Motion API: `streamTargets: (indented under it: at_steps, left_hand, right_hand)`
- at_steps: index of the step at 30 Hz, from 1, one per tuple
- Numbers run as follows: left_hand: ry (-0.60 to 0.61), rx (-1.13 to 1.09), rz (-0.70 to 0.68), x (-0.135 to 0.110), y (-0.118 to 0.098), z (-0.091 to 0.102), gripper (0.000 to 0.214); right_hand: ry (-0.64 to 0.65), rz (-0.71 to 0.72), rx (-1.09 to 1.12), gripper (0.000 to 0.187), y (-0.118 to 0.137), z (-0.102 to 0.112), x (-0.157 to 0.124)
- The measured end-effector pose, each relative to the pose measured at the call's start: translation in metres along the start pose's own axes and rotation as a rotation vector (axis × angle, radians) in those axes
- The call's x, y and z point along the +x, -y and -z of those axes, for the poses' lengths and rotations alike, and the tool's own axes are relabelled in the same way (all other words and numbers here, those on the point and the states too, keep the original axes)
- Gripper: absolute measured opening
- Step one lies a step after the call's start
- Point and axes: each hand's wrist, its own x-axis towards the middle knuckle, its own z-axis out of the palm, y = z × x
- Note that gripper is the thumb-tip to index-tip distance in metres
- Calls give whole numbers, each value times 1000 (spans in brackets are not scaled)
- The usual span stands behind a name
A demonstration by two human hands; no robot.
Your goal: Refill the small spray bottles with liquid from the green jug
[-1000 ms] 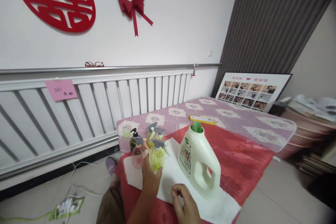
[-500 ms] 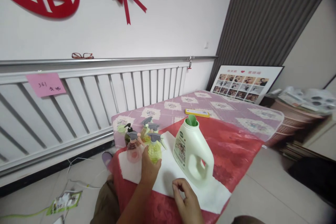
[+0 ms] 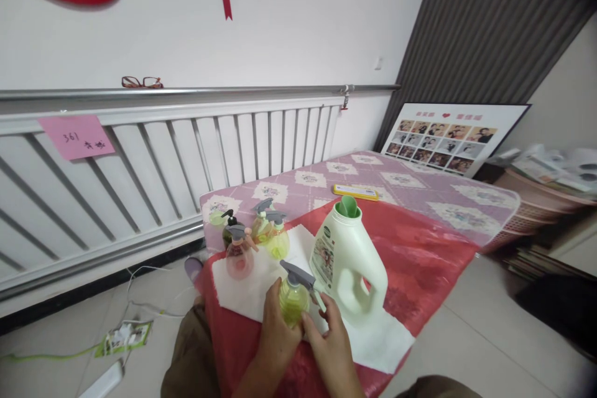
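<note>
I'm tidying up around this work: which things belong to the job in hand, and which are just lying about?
Likely the job's:
yellow-green spray bottle, left hand around it, right hand on its trigger
pale-green jug standing nearby

Likely just lying about:
eyeglasses on the pipe
yellow case on floral cover

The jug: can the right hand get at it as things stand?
Probably yes: the jug stands just beyond the right hand, with nothing visible between them. That hand is at the front spray bottle, though, and would likely have to come away first.
</note>
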Motion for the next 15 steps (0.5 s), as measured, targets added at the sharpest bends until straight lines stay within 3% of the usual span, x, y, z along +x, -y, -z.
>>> streamTargets:
  at_steps: [6, 15]
  left_hand:
    - [-40, 26, -42, -4, 6, -3, 59]
    - [-48, 10, -61, -5, 18, -8, 54]
  right_hand:
    - [43, -72, 165, 54, 19, -16, 16]
    - [39, -96, 157, 38, 49, -26, 25]
